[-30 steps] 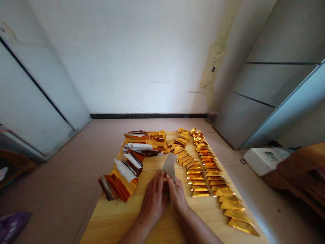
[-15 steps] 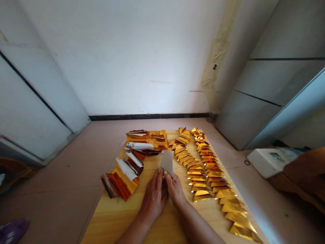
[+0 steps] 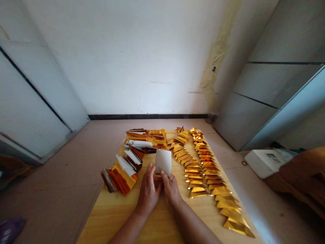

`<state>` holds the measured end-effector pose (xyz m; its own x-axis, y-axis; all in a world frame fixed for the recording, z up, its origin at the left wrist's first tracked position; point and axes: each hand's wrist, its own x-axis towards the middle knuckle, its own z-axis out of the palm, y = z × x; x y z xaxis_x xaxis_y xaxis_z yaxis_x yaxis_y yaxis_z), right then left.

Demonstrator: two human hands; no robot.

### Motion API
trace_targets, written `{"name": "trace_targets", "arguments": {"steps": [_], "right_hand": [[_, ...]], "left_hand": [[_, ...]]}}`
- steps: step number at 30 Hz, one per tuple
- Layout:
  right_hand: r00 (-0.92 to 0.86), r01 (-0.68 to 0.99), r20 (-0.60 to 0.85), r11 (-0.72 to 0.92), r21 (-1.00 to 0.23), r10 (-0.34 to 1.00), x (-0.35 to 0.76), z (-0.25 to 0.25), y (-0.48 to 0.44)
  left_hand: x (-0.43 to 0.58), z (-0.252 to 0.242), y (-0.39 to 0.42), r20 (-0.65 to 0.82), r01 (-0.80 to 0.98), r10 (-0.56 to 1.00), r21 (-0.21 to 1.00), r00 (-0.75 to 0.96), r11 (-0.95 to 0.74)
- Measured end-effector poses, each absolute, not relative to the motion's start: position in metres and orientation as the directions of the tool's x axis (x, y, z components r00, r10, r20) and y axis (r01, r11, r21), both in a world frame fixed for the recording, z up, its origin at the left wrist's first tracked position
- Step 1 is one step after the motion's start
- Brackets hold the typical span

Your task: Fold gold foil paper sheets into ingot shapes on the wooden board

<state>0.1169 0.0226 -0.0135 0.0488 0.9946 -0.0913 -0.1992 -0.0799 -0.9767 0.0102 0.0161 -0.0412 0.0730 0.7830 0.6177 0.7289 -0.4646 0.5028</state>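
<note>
Your left hand (image 3: 148, 191) and right hand (image 3: 171, 187) grip a white rectangular paper sheet (image 3: 163, 162), pinching its lower edge; it stands tilted above the pale wooden desk (image 3: 109, 217), between crumpled gold foil strips (image 3: 119, 179) and rows of folded gold foil triangles (image 3: 210, 179); pinkish tile floor (image 3: 50, 193) surrounds the desk; a white plaster wall (image 3: 122, 57) rises beyond.

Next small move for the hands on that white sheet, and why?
Probably fold the white rectangular paper sheet into a triangle: the left hand and right hand both pinch its lower edge, and the rows of folded gold foil triangles beside it show that shape.
</note>
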Motion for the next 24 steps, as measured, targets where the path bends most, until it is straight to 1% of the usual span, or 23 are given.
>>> {"name": "trace_targets", "arguments": {"steps": [3, 6, 9, 11, 15, 17, 19, 20, 22, 24], "right_hand": [[0.029, -0.233, -0.057, -0.049, -0.971, 0.998, 0.115, -0.005, 0.017], [-0.008, -0.251, -0.093, -0.092, -0.964, 0.996, 0.115, 0.004, 0.010], [-0.016, -0.265, -0.138, -0.137, -0.954, 0.990, 0.117, 0.007, 0.003], [-0.020, -0.299, -0.178, -0.176, -0.938, 0.984, 0.121, 0.008, -0.001], [-0.011, -0.435, -0.241, -0.222, -0.873, 0.970, 0.134, 0.013, -0.003], [0.014, -0.512, -0.293, -0.245, -0.823, 0.956, 0.142, 0.018, 0.001], [0.010, -0.587, -0.324, -0.257, -0.768, 0.946, 0.149, 0.023, 0.007], [0.002, -0.607, -0.310, -0.246, -0.756, 0.951, 0.152, 0.023, 0.010], [0.029, -0.596, -0.298, -0.223, -0.772, 0.954, 0.156, 0.021, 0.013], [0.098, -0.490, -0.276, -0.195, -0.850, 0.956, 0.159, 0.014, 0.014]], "left_hand": [[0.014, -0.032, 0.019, 0.613, 0.713, 0.779, 0.489, 0.129, -0.503], [0.022, -0.032, 0.021, 0.607, 0.676, 0.777, 0.503, 0.168, -0.539], [0.026, -0.037, 0.023, 0.614, 0.641, 0.778, 0.546, 0.131, -0.539], [0.023, -0.038, 0.025, 0.628, 0.621, 0.764, 0.542, 0.149, -0.567], [0.011, -0.028, 0.028, 0.700, 0.602, 0.669, 0.430, 0.248, -0.673], [0.004, -0.020, 0.029, 0.735, 0.603, 0.609, 0.350, 0.299, -0.717], [-0.001, -0.013, 0.029, 0.739, 0.590, 0.550, 0.259, 0.389, -0.765], [-0.004, -0.011, 0.029, 0.729, 0.575, 0.521, 0.215, 0.444, -0.790], [-0.008, -0.011, 0.029, 0.687, 0.538, 0.476, 0.147, 0.548, -0.830], [-0.014, -0.013, 0.029, 0.640, 0.528, 0.470, 0.116, 0.608, -0.842]]}}
